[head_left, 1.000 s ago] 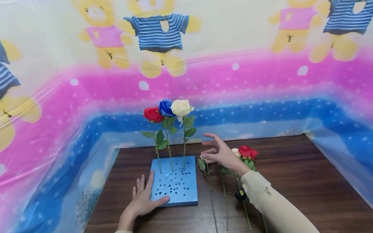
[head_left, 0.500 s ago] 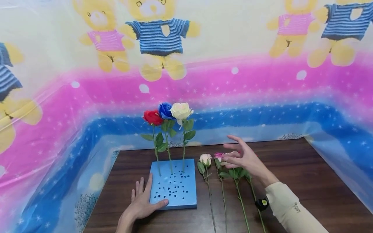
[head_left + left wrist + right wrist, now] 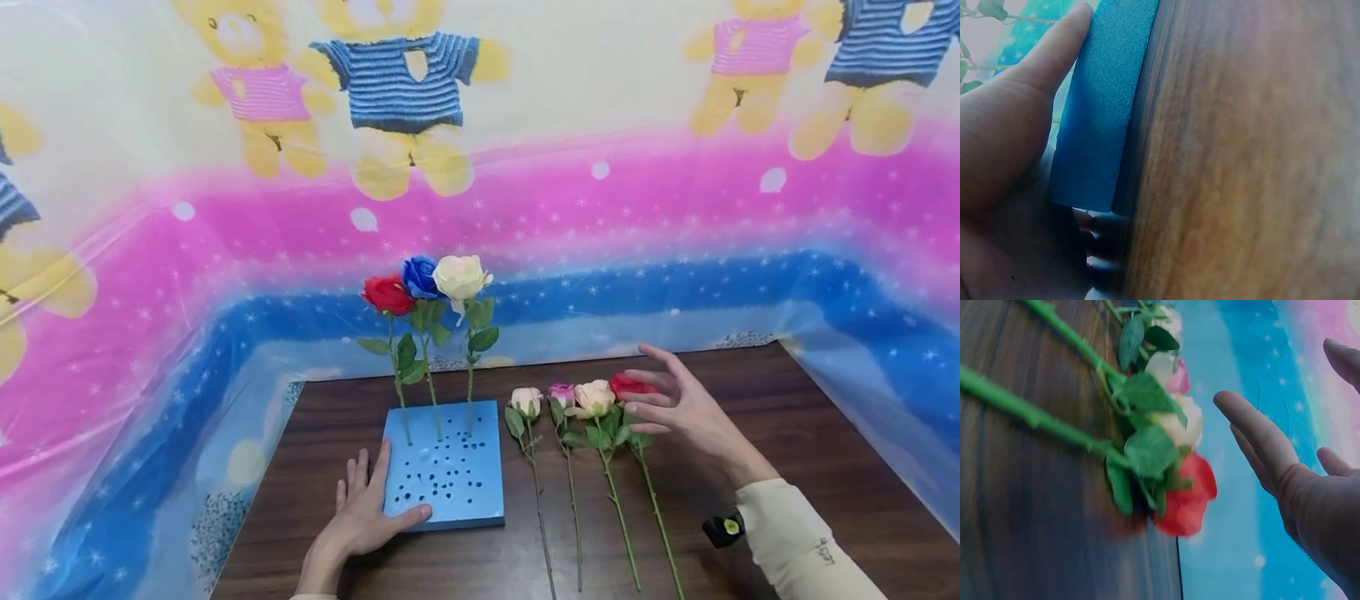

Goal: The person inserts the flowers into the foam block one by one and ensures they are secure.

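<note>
My left hand rests against the left side of a blue foam block full of small holes, its thumb lying on the front corner. The left wrist view shows the thumb along the block's side. A red rose, a blue rose and a white rose stand upright in the block. Holding nothing, my right hand hovers with spread fingers over a red rose lying on the table. The right wrist view shows this red bloom apart from the hand.
Left of that red rose lie a peach rose, a pink rose and a small cream rose, stems towards me. Everything stands on a dark wooden table. A printed bear cloth hangs behind.
My right hand has moved to the right over the lying roses, from the small cream one to the red one, uncovering the others. The left hand stays on the block.
</note>
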Demonstrator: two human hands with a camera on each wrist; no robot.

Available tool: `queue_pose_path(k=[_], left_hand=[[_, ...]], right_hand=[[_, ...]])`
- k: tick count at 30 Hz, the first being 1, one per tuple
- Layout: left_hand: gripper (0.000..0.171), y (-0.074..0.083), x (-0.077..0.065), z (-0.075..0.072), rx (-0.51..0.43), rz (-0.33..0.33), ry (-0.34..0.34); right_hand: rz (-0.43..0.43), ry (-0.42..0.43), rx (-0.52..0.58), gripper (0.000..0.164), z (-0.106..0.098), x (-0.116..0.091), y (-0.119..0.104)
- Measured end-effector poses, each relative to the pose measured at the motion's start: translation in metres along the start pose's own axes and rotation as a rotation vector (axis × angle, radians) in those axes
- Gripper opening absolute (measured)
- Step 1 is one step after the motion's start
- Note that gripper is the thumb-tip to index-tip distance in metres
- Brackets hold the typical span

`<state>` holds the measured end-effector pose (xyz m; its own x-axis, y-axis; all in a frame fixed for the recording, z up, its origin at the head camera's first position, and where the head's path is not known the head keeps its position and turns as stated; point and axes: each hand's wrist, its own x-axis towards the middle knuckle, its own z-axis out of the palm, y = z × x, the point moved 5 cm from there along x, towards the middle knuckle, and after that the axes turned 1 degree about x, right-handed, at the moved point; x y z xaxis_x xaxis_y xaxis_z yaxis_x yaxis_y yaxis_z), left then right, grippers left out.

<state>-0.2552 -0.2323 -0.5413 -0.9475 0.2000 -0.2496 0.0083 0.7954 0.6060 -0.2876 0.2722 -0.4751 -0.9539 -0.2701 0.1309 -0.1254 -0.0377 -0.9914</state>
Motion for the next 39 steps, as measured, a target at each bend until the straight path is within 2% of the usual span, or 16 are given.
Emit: queue_pose_path(k=[7,12,25,32,39], left_hand=[[0.134,-0.002,0.003,0.001,0.002,-0.013,-0.009],[0.135,0.000,0.002,0.000,0.016,-0.013,-0.005],[0.135,0.000,0.001,0.000,0.001,-0.016,-0.010],[0.134,0.001,0.001,0.000,0.008,-0.012,-0.007],[0.135,0.001,0.003,0.001,0.009,-0.020,-0.004]], right_hand=[[0.035,0.031,-0.001,0.099,-0.019,-0.020,0.008],[0.068,0.025,0.018,0.099,-0.024,-0.031,0.018],[0.202,0.006,0.027,0.104,-0.022,-0.051,0.045],[0.287,-0.045,0.007,0.104,-0.018,-0.062,0.058],[0.326,-0.066,0.015,0.105,-0.020,-0.067,0.066]])
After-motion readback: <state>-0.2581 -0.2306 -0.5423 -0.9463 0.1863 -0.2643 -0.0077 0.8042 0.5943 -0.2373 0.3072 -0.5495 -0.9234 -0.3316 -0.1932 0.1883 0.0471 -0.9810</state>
